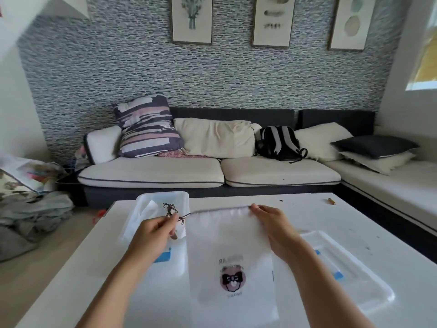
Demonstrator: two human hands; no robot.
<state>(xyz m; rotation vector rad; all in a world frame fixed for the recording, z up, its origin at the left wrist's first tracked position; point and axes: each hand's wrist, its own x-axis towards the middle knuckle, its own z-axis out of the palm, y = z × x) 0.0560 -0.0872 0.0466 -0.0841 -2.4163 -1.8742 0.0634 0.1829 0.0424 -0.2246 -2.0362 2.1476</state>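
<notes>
1. A translucent white drawstring bag (231, 252) is held in the middle of the view, over the white counter (307, 209). Its top edge is stretched out between the two hands.
2. The left hand (153, 233) is seen at the bag's upper left corner. Its fingers (170, 220) are curled, and the dark drawstring (183, 217) is pinched between them just where it leaves the hem.
3. The right hand (274, 226) is placed at the upper right corner. The hem is gripped there between thumb and fingertips, with the rest of the hand laid down along the bag's right edge.
4. A round pink-and-black logo (233, 280) is printed low on the bag. It is read upside down from here, and the lettering is too blurred to make out.
5. Whether the bag's lower edge rests on the counter cannot be told.
6. A white tray (165, 196) is seen just left of the bag, behind the left hand, with a loose dark cord (169, 208) lying in it.
7. A clear plastic tray (369, 280) with blue marks is set on the counter to the right, near the right forearm.
8. A small brown item (331, 201) is spotted at the far right of the counter, well apart from the bag.
9. Beyond the counter, a cream and dark sofa (212, 171) is in view. A striped pillow (146, 129) and a black-and-grey backpack (279, 143) are propped on it.
</notes>
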